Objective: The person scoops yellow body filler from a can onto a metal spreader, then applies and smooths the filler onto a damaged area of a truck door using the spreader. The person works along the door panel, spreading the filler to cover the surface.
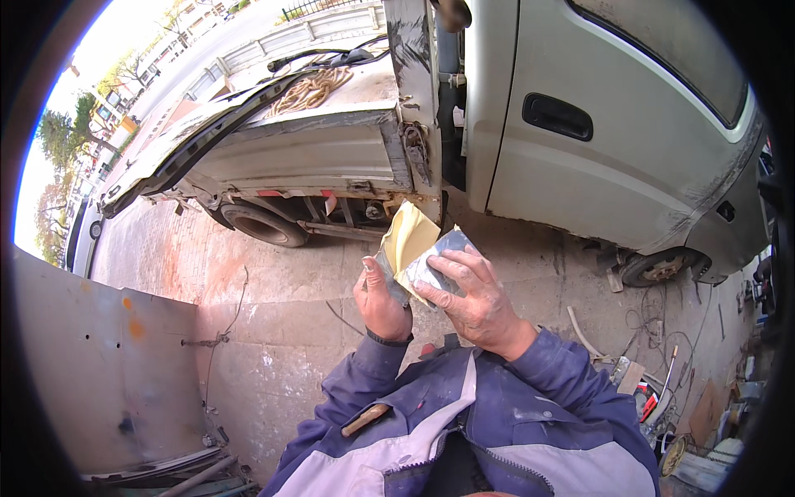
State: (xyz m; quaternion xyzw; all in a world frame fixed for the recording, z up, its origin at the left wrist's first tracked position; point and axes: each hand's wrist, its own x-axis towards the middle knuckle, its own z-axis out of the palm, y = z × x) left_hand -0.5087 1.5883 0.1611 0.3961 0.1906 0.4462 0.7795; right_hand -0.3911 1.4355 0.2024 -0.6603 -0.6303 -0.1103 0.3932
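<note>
I've got both hands up in front of my chest, working one folded sheet of sandpaper [414, 248]. My left hand [379, 302] is curled around its lower left edge, thumb up along the side, fingers hidden behind the sheet. My right hand [474, 302] lies flatter across the front, fingers spread and pressing on the grey face, thumb tucked at the lower edge. So both hands are grasping that sheet, neither one clenched hard. The sheet shows a pale yellow backing peeling up at the top and a grey abrasive side toward my right fingers; it sits between the two hands, above my blue and grey jacket [464, 422]. A wooden handle [365, 419] pokes out by my left sleeve.

Beyond the hands, paved ground [290, 331] runs to a white light truck [580, 149], its cab door at right and its flatbed at left carrying a coiled rope [310, 89]. A bare metal panel [99, 373] stands at far left, and scattered tools and wires [654, 381] lie on the ground at right.
</note>
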